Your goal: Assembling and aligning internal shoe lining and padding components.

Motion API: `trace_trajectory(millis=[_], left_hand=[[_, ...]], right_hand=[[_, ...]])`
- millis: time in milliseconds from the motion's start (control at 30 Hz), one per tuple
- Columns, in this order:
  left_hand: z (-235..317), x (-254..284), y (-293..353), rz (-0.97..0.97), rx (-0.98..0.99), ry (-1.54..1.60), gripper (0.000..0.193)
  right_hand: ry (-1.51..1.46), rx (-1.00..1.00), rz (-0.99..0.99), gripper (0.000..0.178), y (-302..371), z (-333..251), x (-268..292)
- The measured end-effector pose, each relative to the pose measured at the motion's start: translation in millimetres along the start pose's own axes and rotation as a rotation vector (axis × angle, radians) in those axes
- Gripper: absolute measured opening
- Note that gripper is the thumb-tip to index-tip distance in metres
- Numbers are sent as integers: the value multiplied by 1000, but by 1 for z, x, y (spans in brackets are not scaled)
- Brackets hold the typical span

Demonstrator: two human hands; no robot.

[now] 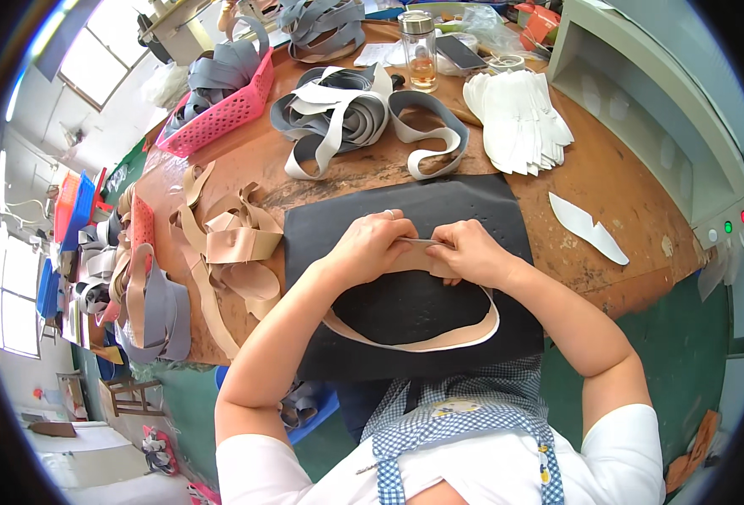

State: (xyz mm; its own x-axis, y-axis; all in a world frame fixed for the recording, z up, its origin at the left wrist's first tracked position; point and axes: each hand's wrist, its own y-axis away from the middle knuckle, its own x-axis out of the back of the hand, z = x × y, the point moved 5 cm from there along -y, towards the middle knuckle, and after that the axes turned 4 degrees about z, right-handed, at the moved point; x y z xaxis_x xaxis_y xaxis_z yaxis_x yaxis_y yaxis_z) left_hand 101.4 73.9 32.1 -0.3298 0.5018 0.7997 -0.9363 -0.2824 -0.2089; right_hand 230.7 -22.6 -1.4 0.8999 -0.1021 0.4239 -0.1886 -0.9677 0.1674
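Both my hands pinch a tan strip [464, 335] with a pale outer side, bent round into a loop. My left hand [378, 244] is closed on it at the loop's far side. Close by on the right, my right hand [471, 252] grips the same strip, and a short stretch of tan shows between the two. The loop's near side hangs over a black mat [405, 202] that lies at the front of the table. My fingertips partly hide how the strip's ends meet.
Tan strips [241, 236] lie left of the mat. Farther back are a pink basket [229, 105] of grey strips, grey-white strips [338, 114], a glass bottle [419, 50] and white cut pieces [519, 118]. One white piece [586, 225] lies right, near a machine [658, 93] with buttons.
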Motion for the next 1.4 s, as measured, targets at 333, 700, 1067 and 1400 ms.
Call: trace_trajectory(millis=[333, 700, 1067, 1400], left_hand=[[-22, 36, 29, -17, 349, -151, 31], [-3, 29, 132, 456, 808, -69, 40], [-11, 27, 99, 220, 553, -115, 15], [-16, 13, 105, 77, 350, -279, 20]], right_hand=[[354, 357, 192, 16, 1, -17, 2], [579, 323, 261, 33, 34, -51, -27], [788, 621, 37, 15, -37, -80, -56], [698, 634, -250, 15, -35, -88, -94]])
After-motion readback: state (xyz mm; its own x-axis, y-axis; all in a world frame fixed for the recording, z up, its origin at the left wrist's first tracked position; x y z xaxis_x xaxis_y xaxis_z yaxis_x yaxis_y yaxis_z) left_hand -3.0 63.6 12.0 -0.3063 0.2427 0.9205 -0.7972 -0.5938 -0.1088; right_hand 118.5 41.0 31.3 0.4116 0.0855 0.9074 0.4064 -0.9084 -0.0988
